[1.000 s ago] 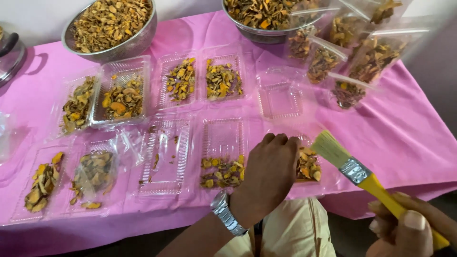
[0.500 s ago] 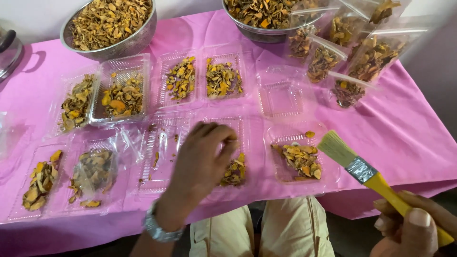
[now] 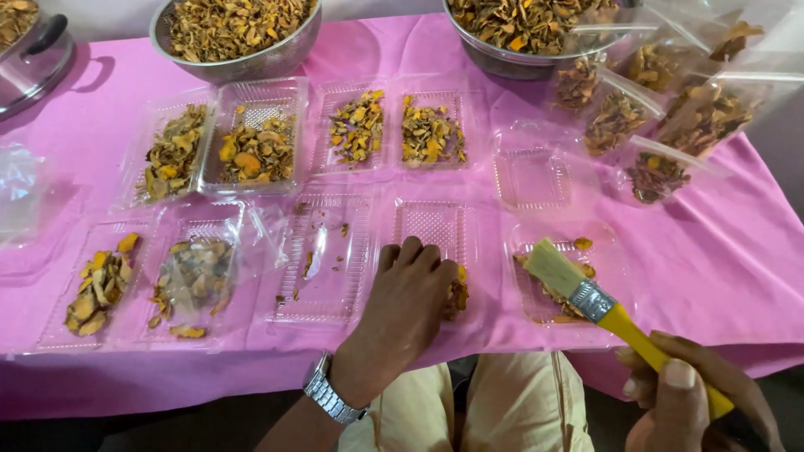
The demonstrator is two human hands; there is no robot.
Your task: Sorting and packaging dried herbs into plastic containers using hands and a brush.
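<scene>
My left hand [image 3: 408, 303], with a metal watch on the wrist, rests palm down over the dried yellow-brown slices [image 3: 457, 295] in a clear plastic tray [image 3: 431, 224] at the table's front middle. Its fingers are curled over the pile, and what they hold is hidden. My right hand [image 3: 682, 398] grips the yellow handle of a paintbrush [image 3: 586, 293]. The pale bristles lie over the slices in the clear tray [image 3: 599, 243] at front right.
Several more clear trays of dried slices cover the pink cloth [image 3: 720, 259], with one nearly bare tray [image 3: 322, 259]. Two steel bowls [image 3: 239, 33] [image 3: 519, 25] of slices stand at the back. Filled plastic bags [image 3: 670, 117] lie back right. A steel pot [image 3: 33, 50] sits at far left.
My left hand went from the front right tray to the middle tray and settled on its slices. The brush has moved left and down over the right tray. The view shifted right.
</scene>
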